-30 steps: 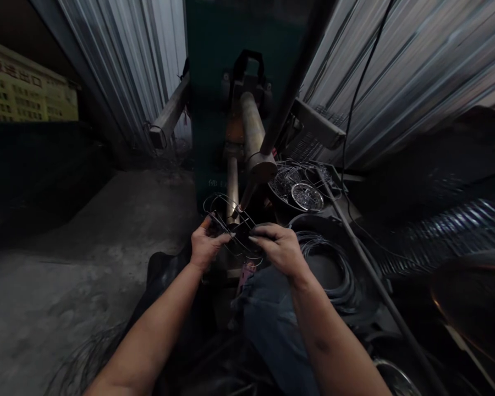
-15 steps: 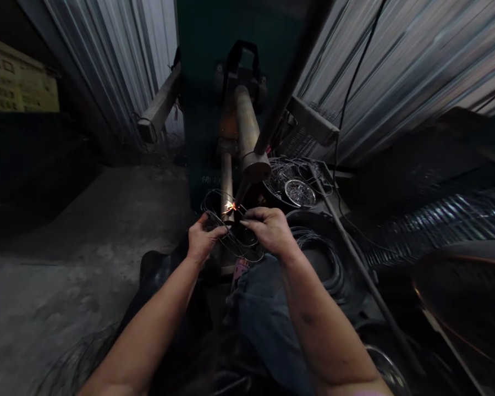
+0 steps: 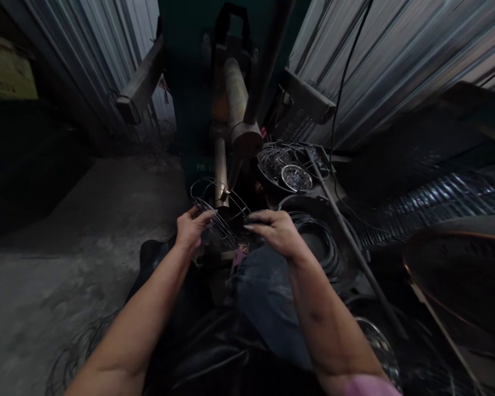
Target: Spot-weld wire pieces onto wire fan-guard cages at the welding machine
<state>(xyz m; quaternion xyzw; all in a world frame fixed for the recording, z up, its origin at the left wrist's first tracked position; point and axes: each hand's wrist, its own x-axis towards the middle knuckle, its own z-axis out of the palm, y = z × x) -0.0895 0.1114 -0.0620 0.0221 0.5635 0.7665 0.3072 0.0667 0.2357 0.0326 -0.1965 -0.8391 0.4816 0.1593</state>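
My left hand (image 3: 188, 228) is closed round a bundle of thin wire rings (image 3: 220, 224), tilted in front of the machine. One wire ring (image 3: 236, 199) arcs past the electrode tip (image 3: 226, 192) of what looks like a spot welder and runs to my right hand (image 3: 272, 228). The thumb and fingers of that hand are pinched together at the ring's right side. Just behind the rings is the welder's lower arm (image 3: 221, 165), a brass-coloured rod. Above it juts the thicker upper arm (image 3: 237, 91). My fingertips partly hide the wire they grip.
Right of the machine, a container of wire pieces (image 3: 272, 159) holds a round wire part (image 3: 297, 177). Nearer lie coiled wire rings (image 3: 328, 247) in a dark tub. A long metal bar (image 3: 355, 247) slants past them. At far right is a copper-rimmed round shape (image 3: 408, 269).
Bright sparks at the electrode are gone. The left hand and its rings have shifted slightly left and away from the right hand. The whole view has tilted a little downward.
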